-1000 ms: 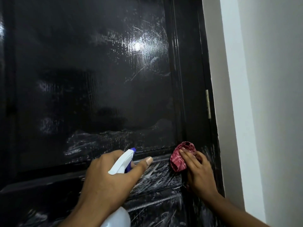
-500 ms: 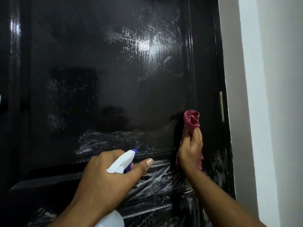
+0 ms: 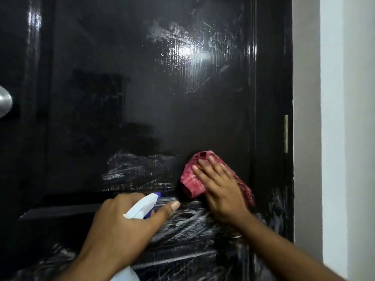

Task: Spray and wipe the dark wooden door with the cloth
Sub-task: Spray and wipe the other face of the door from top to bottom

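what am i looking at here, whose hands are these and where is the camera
There is no machine here. A person wears one camera on the head, so the single picture looks forward and down at their own two hands. In front of them is a glossy dark wooden door, with a metal doorknob at the left edge, a hinge on the right and a pale wall beyond it. The left hand grips a white spray bottle with a blue nozzle, pointed at the door. The right hand presses a red checked cloth against the door with straight fingers. White streaks, probably spray, show on the door's lower part.
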